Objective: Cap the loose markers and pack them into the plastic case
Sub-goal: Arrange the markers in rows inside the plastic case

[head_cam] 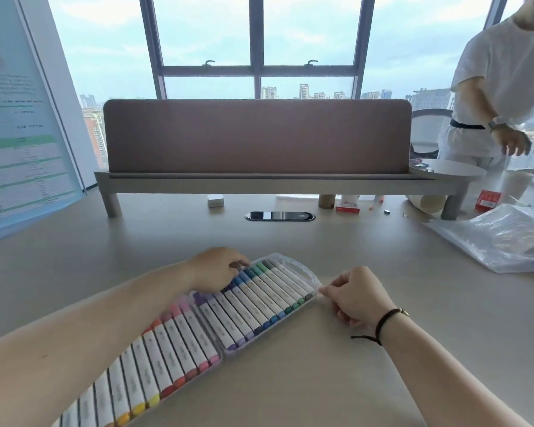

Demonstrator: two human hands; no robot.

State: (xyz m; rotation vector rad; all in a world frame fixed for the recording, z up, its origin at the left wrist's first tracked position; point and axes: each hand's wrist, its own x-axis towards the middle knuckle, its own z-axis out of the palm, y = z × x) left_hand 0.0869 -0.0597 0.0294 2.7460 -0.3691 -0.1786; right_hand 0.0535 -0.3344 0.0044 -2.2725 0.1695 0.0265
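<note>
Two halves of one clear plastic case (302, 274), lying open and flat on the pale surface (290, 380), joined in the middle. One row of markers (253, 306) in each half. About fourteen in the far half, purple through blue and green to grey. At least a dozen in the near half (pink, red, orange, yellow), with the rest cut off by the bottom edge, so no full count. All white in the body, with a coloured cap at the top and a matching coloured end. All capped, packed side by side, touching.

Two hands. Left hand (216, 271) resting on the cap end of the far row, fingers (239, 262) bent down onto the caps. Right hand (356, 295) at the far right corner of the case, fingers curled, thumb and first finger pinching the thin plastic edge. One dark cord bracelet (383, 323) on the right wrist.

One brown screen (256, 135) on a low shelf behind. One crinkled plastic bag (503, 235) at the right. One other person (503, 87) standing far right.
</note>
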